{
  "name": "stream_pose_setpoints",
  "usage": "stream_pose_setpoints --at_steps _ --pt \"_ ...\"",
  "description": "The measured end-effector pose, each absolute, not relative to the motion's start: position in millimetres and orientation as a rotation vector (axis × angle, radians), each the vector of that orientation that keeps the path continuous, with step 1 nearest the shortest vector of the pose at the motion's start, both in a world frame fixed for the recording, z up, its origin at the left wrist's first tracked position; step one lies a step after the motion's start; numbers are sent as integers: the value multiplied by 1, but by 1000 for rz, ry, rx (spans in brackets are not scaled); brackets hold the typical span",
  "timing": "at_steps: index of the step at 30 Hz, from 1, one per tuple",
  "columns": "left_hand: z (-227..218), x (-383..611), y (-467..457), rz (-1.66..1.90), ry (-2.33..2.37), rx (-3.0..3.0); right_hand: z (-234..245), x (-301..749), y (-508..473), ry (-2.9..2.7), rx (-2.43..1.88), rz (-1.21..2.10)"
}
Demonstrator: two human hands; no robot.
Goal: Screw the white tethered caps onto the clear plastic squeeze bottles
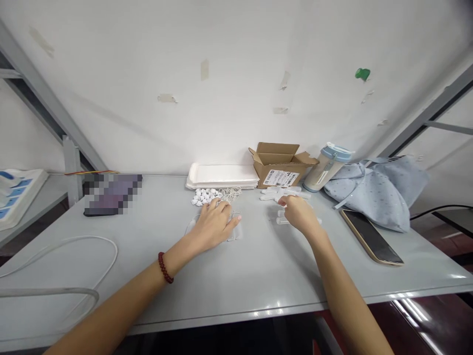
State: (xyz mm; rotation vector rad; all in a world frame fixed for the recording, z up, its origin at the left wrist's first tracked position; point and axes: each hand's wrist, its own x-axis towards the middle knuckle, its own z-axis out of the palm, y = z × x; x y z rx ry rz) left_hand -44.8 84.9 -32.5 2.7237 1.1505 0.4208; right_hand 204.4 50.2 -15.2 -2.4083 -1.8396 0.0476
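The left hand (216,224) is lying flat with its fingers loose, pressing a clear plastic bag (238,232) onto the counter (236,281). The right hand (299,213) is curling over small clear tubes (281,220); I cannot tell whether it is gripping one. A steady, flat palm is likely what is stopping the bag from sliding. White caps (202,196) are lying just beyond.

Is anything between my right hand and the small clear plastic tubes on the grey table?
Nothing visible: the right hand hovers right at the small clear plastic tubes; the brown cardboard box stands behind them.
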Motion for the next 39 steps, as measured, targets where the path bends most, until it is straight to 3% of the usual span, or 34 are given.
stream_pose_setpoints --at_steps 18,39 --pt "-27 -53 78 827 1097 2570 -13 216 45 -1918 -2329 190" --pt "-14 -55 60 811 991 2262 -17 218 45 -1916 -2277 274"
